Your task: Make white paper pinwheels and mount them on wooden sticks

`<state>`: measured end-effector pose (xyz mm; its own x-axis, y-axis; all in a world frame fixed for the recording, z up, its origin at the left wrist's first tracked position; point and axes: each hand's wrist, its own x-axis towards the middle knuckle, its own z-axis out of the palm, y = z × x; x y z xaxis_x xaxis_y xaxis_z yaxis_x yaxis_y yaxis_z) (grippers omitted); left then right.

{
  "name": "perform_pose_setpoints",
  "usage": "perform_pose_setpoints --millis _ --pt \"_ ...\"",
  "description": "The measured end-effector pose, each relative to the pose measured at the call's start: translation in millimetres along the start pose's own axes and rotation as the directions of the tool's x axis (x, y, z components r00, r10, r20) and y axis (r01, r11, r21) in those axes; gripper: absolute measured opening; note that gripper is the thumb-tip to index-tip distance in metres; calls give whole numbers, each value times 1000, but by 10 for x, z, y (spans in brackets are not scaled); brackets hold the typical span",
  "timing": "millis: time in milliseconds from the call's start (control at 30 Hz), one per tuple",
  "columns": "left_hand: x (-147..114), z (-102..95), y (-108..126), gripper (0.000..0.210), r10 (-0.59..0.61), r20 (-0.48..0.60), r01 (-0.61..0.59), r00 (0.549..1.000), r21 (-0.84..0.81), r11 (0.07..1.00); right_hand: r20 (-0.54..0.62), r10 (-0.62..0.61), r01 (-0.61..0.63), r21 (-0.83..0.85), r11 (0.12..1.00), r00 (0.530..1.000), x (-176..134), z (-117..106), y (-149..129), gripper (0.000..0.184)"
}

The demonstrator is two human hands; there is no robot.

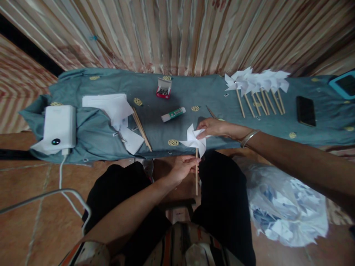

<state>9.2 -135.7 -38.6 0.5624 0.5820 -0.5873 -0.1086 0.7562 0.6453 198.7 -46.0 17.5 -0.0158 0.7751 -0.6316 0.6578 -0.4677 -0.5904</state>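
A white paper pinwheel (191,137) on a wooden stick is held upright at the front edge of the cloth-covered table. My left hand (184,168) is closed around the stick (196,181) just below the paper blades. My right hand (209,127) pinches a blade on the pinwheel's right side. Beyond the hands lie a green and white glue stick (173,114) and a thin pointed tool (211,112). Farther back stands an opened small red box (163,88) with small dark metallic pieces inside.
Several pinwheels (257,83) lie in a row at the back right, near a dark phone (306,111). Paper sheets (107,105) and loose sticks (142,129) rest at left, beside a white power bank (59,125) with a cable. A plastic bag (288,207) of white paper pieces stands right of my legs.
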Motion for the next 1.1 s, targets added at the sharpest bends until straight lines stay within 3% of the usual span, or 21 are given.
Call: perform_pose_setpoints --millis 300,567,833,1100 --pt "40 -31 -39 36 -5 -35 6 999 30 1000 24 6 -7 65 998 1000 -8 4 8 34" --pt "90 -42 -81 39 28 -12 -27 1000 45 999 51 10 -7 -59 998 999 28 -23 12 41" --pt "88 -46 -79 39 28 -14 -26 1000 92 995 82 9 6 -174 985 997 84 -71 -1 35" --pt "91 -45 -75 40 43 -25 -41 999 93 995 93 9 1 -109 994 996 86 -74 -26 39"
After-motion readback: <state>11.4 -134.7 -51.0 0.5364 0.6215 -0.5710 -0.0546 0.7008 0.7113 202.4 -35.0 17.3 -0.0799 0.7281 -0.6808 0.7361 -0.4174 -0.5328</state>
